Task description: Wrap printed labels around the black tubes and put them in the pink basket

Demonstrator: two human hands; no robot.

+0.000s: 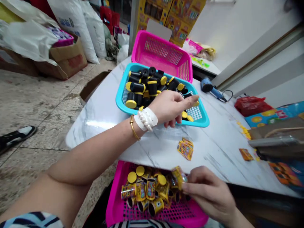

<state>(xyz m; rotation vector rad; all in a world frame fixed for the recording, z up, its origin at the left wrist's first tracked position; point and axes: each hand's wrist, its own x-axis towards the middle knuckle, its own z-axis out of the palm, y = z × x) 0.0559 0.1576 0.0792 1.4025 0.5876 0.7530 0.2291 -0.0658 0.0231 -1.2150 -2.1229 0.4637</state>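
Note:
My left hand (169,106) reaches over the near side of a blue basket (120,95). Its upper finger is stretched out and the others bend down, with nothing visible in them. Small black canisters (137,87) with yellow caps fill that basket. Low on the right, my right hand (209,190) pinches a small yellow printed canister (178,177), slightly blurred. It is held above the right part of a pink basket (112,196) by my lap. Similar canisters with printed yellow wraps (150,189) lie in there, some capped with yellow lids, others showing dark open ends.
Printed labels (185,148) lie on the white marbled table (152,148). Another pink basket (163,60) stands behind the blue one, near yellow display boxes (184,19). A blue heat-gun-like tool (210,87) and a red bag (253,106) are at right. Cartons (68,58) and white sacks stand left.

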